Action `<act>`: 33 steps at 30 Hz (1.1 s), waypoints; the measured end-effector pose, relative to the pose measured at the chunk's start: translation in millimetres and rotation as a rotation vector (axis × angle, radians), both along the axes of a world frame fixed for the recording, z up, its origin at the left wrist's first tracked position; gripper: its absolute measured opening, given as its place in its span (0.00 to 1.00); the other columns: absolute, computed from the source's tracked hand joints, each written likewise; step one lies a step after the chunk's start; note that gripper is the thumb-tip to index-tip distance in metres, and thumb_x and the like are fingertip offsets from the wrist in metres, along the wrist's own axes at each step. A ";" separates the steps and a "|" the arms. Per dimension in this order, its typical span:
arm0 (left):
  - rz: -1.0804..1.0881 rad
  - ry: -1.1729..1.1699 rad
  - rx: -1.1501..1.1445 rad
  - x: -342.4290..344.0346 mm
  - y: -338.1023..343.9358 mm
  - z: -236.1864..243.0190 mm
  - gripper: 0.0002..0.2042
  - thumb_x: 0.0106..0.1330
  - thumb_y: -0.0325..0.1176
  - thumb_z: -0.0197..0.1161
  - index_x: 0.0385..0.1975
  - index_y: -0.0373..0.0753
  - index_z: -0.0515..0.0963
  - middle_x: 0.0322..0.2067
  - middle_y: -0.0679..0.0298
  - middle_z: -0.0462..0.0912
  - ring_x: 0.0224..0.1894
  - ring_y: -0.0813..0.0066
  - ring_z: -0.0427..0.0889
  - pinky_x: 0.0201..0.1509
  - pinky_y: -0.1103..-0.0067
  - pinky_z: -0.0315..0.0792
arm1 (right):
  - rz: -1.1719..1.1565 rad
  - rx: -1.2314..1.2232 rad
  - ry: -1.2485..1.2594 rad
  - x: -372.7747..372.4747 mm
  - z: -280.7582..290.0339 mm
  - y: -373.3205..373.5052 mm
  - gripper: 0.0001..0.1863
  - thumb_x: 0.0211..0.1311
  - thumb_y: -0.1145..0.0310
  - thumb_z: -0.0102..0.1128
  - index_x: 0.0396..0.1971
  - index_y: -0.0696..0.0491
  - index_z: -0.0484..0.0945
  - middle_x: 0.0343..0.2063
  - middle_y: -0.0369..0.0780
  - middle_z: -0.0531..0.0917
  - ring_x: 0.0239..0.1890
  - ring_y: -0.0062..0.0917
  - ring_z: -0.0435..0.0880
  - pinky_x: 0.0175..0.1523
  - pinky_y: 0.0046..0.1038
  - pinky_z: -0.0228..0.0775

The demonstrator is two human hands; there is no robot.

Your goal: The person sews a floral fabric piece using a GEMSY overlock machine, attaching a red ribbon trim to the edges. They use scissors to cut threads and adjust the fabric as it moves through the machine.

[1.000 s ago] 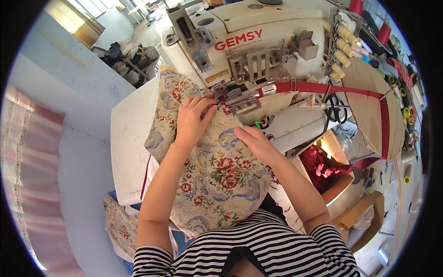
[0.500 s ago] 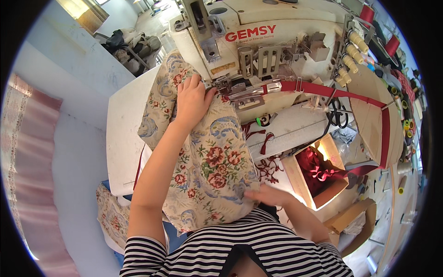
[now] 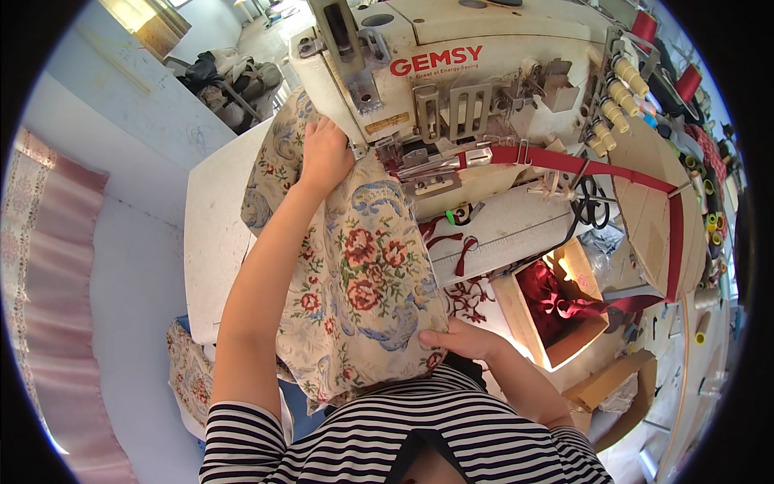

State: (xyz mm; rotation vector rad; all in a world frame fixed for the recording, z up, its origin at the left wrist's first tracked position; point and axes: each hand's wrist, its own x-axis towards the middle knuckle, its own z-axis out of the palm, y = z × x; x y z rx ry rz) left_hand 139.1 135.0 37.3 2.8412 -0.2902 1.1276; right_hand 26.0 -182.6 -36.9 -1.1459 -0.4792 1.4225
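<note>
Floral tapestry fabric (image 3: 379, 298), cream with red roses and blue scrolls, stretches from the sewing machine (image 3: 516, 48) down to my lap. My left hand (image 3: 326, 155) is closed on a fold of this fabric, just left of the machine's presser foot and needle area (image 3: 387, 153). Near my body, my right hand (image 3: 468, 337) grips the fabric's right edge, its thumb on top and the fingers partly hidden. Dark red binding tape (image 3: 556, 161) runs from the right through a metal folder (image 3: 451, 161) toward the needle area.
Right of the fabric, a box (image 3: 524, 319) holds a heap of red tape. Black-handled scissors (image 3: 592, 202) and red tape scraps (image 3: 468, 298) lie nearby. An open cardboard box (image 3: 613, 387) sits at lower right. Thread cones (image 3: 641, 28) stand at upper right.
The fabric has shifted slightly left and away from me. My left hand has moved up-left, its fingers curling in. My right hand now has its thumb over the fabric's edge.
</note>
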 end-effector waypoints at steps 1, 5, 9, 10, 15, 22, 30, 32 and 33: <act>-0.001 -0.004 0.005 3.8 3.6 -1.6 0.11 0.43 0.23 0.59 0.30 0.38 0.77 0.32 0.60 0.75 0.42 0.62 0.71 0.43 0.71 0.61 | -0.006 0.009 -0.004 0.8 -2.3 2.0 0.30 0.63 0.53 0.52 0.56 0.61 0.65 0.51 0.40 0.74 0.52 0.24 0.71 0.58 0.23 0.60; 0.042 -0.009 0.064 16.6 24.1 -8.6 0.09 0.46 0.24 0.58 0.29 0.40 0.78 0.31 0.59 0.76 0.40 0.61 0.72 0.42 0.70 0.61 | -0.024 0.060 -0.005 9.2 7.0 8.7 0.28 0.64 0.53 0.51 0.54 0.61 0.67 0.50 0.40 0.74 0.52 0.24 0.71 0.58 0.23 0.60; 0.096 0.034 -0.027 27.4 29.1 -6.3 0.09 0.48 0.27 0.58 0.30 0.42 0.79 0.32 0.59 0.77 0.40 0.60 0.73 0.41 0.69 0.61 | -0.016 -0.007 -0.038 16.7 2.9 10.2 0.26 0.64 0.55 0.51 0.52 0.61 0.69 0.48 0.39 0.76 0.49 0.22 0.72 0.56 0.23 0.62; 0.107 0.043 -0.061 30.2 30.9 -7.0 0.09 0.48 0.28 0.58 0.30 0.42 0.79 0.31 0.59 0.77 0.40 0.60 0.73 0.41 0.69 0.61 | 0.009 -0.032 -0.028 19.5 -3.4 10.4 0.25 0.64 0.56 0.51 0.53 0.60 0.69 0.48 0.39 0.76 0.50 0.22 0.72 0.56 0.24 0.61; 0.207 0.119 -0.088 38.3 42.8 -6.3 0.10 0.50 0.31 0.58 0.33 0.42 0.78 0.33 0.58 0.77 0.42 0.60 0.73 0.42 0.68 0.61 | 0.012 0.001 -0.064 27.4 9.9 13.2 0.25 0.65 0.54 0.49 0.49 0.62 0.72 0.42 0.36 0.78 0.43 0.18 0.72 0.50 0.22 0.65; 0.304 0.038 -0.248 54.1 52.0 -7.8 0.08 0.52 0.34 0.57 0.31 0.42 0.78 0.33 0.60 0.77 0.42 0.61 0.73 0.44 0.67 0.62 | -0.077 0.083 -0.113 21.2 6.2 20.7 0.24 0.66 0.56 0.48 0.50 0.62 0.70 0.45 0.36 0.77 0.46 0.19 0.72 0.53 0.22 0.63; 0.377 0.065 -0.251 -31.2 47.0 0.2 0.24 0.57 0.42 0.62 0.54 0.45 0.68 0.40 0.64 0.75 0.47 0.67 0.73 0.50 0.68 0.60 | -0.050 -0.013 -0.148 -2.6 -30.9 3.3 0.20 0.66 0.63 0.48 0.49 0.62 0.71 0.44 0.38 0.77 0.45 0.21 0.73 0.52 0.22 0.63; 0.381 0.163 -0.295 -102.9 32.4 8.7 0.24 0.57 0.43 0.62 0.53 0.45 0.68 0.39 0.64 0.75 0.45 0.68 0.73 0.50 0.70 0.60 | -0.029 -0.037 -0.231 -11.9 -55.2 -1.6 0.19 0.64 0.65 0.48 0.49 0.62 0.71 0.44 0.40 0.78 0.45 0.23 0.73 0.52 0.23 0.63; 0.434 0.198 -0.252 -141.5 25.6 5.1 0.23 0.57 0.44 0.62 0.52 0.45 0.69 0.39 0.64 0.75 0.44 0.68 0.73 0.49 0.71 0.60 | -0.010 -0.100 -0.380 -18.0 -64.0 -2.2 0.18 0.62 0.66 0.47 0.46 0.63 0.72 0.39 0.43 0.80 0.41 0.27 0.76 0.50 0.26 0.65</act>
